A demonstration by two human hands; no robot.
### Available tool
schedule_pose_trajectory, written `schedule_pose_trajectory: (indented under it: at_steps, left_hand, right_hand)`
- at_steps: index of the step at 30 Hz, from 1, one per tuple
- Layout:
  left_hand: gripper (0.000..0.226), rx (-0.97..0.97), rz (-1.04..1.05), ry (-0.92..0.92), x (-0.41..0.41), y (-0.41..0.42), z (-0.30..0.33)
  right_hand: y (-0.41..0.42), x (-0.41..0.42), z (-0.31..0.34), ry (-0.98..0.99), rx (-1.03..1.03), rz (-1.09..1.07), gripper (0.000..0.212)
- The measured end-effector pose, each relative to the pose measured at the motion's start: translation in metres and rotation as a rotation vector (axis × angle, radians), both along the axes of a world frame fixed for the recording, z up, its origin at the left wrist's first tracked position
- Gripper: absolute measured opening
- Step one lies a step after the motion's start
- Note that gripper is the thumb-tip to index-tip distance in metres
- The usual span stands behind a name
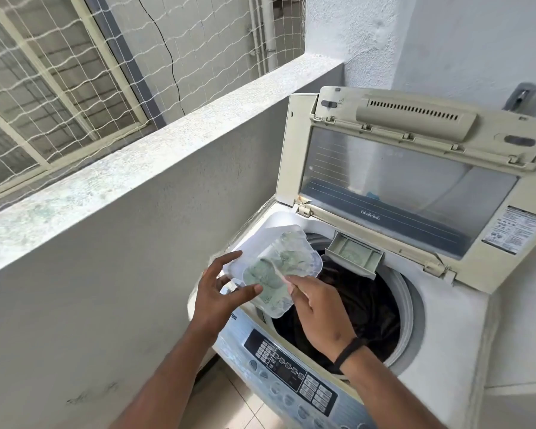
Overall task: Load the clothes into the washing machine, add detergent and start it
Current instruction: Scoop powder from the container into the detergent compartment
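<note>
The step in hand looks like adding detergent. The left hand [222, 287] holds a clear tub [280, 267] of pale green powder over the near-left corner of the washer [440, 320], thumb on the tub's near side and fingers spread along its far-left edge beside what seems to be its white lid [262, 239]. The right hand [317, 308] is curled round a thin scoop handle [279, 273] that dips into the powder.

The clothes [362, 305], dark, already lie in the drum, right of the tub. The dispenser drawer [355, 253] stands pulled out at the far rim of the drum, with a greenish trace inside, well apart from the tub.

To do it well, I would lift a level scoop, keep the tub tilted little so nothing spills onto the control panel [291, 370], and carry the scoop low across the drum to the drawer, tipping it fully inside. A heaped scoop risks dropping powder on the clothes on the way.

Writing: a short word on the glass of the raised door [384, 181] appears upside down and I cannot read it. A white label [515, 230] on the door's right frame carries print too small to read. A few dark letters at the panel's near-left edge are partly hidden by the tub. Button captions are too small.
</note>
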State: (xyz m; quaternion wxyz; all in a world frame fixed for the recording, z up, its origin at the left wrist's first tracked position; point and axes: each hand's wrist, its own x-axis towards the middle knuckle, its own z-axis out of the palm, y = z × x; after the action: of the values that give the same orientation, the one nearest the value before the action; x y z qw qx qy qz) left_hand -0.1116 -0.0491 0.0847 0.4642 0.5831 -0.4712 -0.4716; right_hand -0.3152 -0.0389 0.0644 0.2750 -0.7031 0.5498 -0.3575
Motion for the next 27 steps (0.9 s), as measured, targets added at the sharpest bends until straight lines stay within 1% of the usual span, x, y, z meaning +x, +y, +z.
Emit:
schedule_pose_trajectory:
  at_steps: [1, 2, 4, 5, 6, 8, 9, 10, 11, 13, 14, 15, 16, 17, 20, 22, 24, 27]
  left_hand:
    - [0.08, -0.001, 0.006, 0.008, 0.001, 0.001, -0.001]
    - [0.08, -0.007, 0.009, 0.013, 0.001, 0.002, -0.001]
    - [0.081, -0.016, 0.012, 0.01, 0.001, 0.003, -0.001]
    - [0.082, -0.017, 0.01, 0.003, 0.0, 0.002, -0.002]
    - [0.083, -0.016, 0.008, -0.005, -0.001, 0.002, -0.002]
    - [0.084, -0.011, 0.008, -0.017, -0.001, 0.001, -0.002]
    - [0.084, -0.007, 0.012, -0.018, 0.0, 0.001, -0.002]
    - [0.083, -0.004, 0.014, -0.021, 0.0, 0.0, -0.002]
    - [0.083, -0.002, 0.016, -0.024, -0.001, 0.0, -0.002]
    - [0.084, 0.0, 0.003, -0.035, -0.003, -0.001, -0.002]
    - [0.084, 0.003, -0.006, -0.041, -0.004, -0.001, -0.002]
    - [0.083, 0.003, -0.011, -0.048, -0.006, -0.001, -0.002]
    - [0.083, 0.004, -0.019, -0.057, -0.007, -0.002, -0.002]
    - [0.083, 0.006, -0.022, -0.062, -0.008, -0.002, -0.003]
    - [0.081, 0.033, -0.002, -0.024, -0.012, -0.004, -0.002]
    - [0.077, 0.058, 0.021, 0.02, -0.015, -0.007, -0.004]
    - [0.076, 0.085, 0.048, 0.067, -0.016, -0.011, -0.009]
    - [0.076, 0.146, 0.081, 0.153, -0.015, -0.016, -0.017]
  right_hand:
    - [0.0, -0.002, 0.002, -0.022, -0.02, -0.029, 0.031]
    - [-0.002, -0.005, 0.002, 0.045, -0.062, -0.059, 0.033]
    - [-0.004, -0.008, 0.001, 0.28, -0.112, -0.084, 0.035]
    - [-0.004, -0.007, 0.0, 0.346, -0.101, -0.072, 0.034]
    - [-0.003, -0.006, 0.0, 0.343, -0.075, -0.044, 0.032]
    - [0.0, -0.003, 0.001, 0.185, -0.032, -0.004, 0.03]
    - [0.001, -0.003, 0.001, 0.124, -0.047, -0.007, 0.03]
    - [0.001, -0.004, 0.001, 0.128, -0.088, -0.022, 0.03]
    - [0.0, -0.006, 0.002, 0.201, -0.129, -0.041, 0.031]
    - [-0.003, -0.007, 0.002, 0.419, -0.145, -0.08, 0.031]
    - [-0.005, -0.006, 0.0, 0.483, -0.141, -0.091, 0.029]
    - [-0.005, -0.004, -0.001, 0.468, -0.122, -0.092, 0.026]
    - [-0.005, -0.002, -0.003, 0.367, -0.072, -0.1, 0.023]
    - [-0.005, 0.0, -0.003, 0.19, -0.008, -0.12, 0.023]
    - [-0.01, 0.0, -0.001, -0.456, 0.267, -0.238, 0.023]
    - [-0.011, -0.001, 0.002, -0.762, 0.397, -0.349, 0.028]
    - [-0.012, -0.003, 0.004, -0.923, 0.455, -0.429, 0.03]
    - [-0.013, -0.009, 0.006, -1.041, 0.489, -0.465, 0.027]
